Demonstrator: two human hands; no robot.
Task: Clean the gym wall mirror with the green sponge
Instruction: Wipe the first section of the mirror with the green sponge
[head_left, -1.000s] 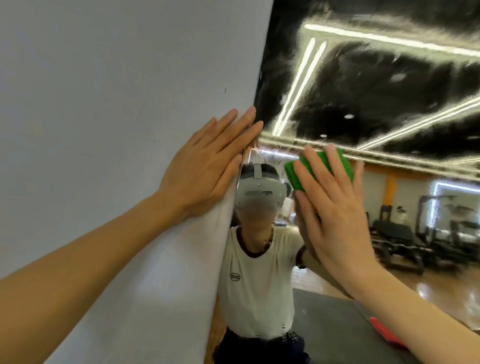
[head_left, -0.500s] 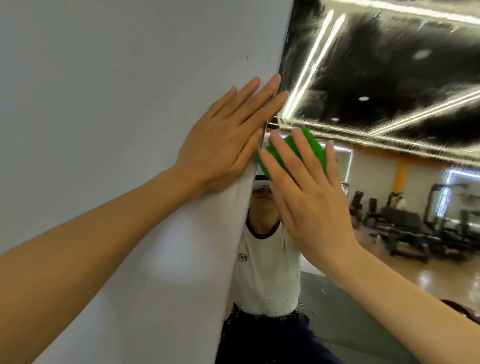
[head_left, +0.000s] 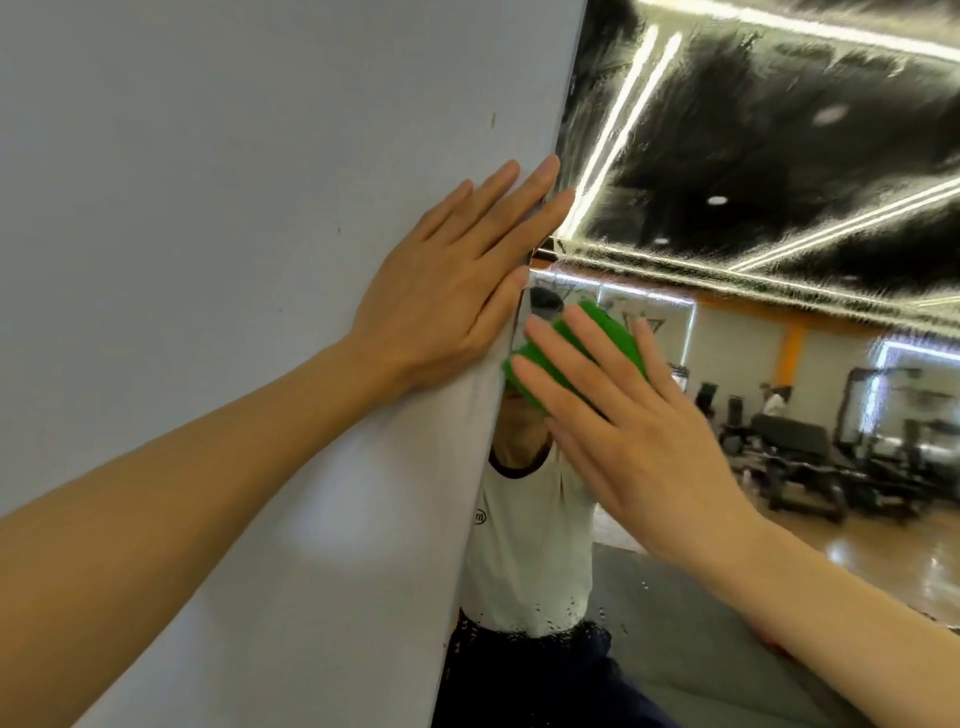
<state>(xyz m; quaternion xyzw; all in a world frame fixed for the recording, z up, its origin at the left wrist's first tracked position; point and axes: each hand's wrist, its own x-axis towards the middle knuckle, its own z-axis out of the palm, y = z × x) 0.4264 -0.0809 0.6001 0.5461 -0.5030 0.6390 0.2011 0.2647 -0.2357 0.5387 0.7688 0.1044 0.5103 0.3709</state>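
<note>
Head view, looking forward and up along a wall corner.

Left: pale grey-white wall (head_left: 218, 208), plain, with a few faint marks. Left hand (head_left: 447, 291) flat against it, fingers straight and close together, holding nothing, fingertips reaching the wall's edge where the glass begins. Bare left forearm running down to the lower left corner.

Right: gym wall mirror (head_left: 779, 156), meeting the wall along a slanted vertical edge. Upper glass covered in a streaky, grainy film, blurring the reflected dark ceiling and bright strip lights. Scattered droplets lower down, near the reflected waistband.

Green sponge (head_left: 597, 338) against the glass, just beside the wall edge, a little below and right of the left hand's fingertips. Right hand (head_left: 623, 426) spread over the sponge, fingers straight and slightly fanned, pressing it flat to the mirror rather than curling round it. Only the sponge's upper and left parts visible between and above the fingers; the rest hidden under the palm. Bare right forearm leading off to the lower right corner.

In the reflection: a person in a white T-shirt (head_left: 530, 561) with dark collar trim and dark trousers, partly hidden by the sponge and hand. Further back, dark gym machines (head_left: 810, 467) on a glossy wooden floor, cream walls with orange trim, a dark mat in the foreground.
</note>
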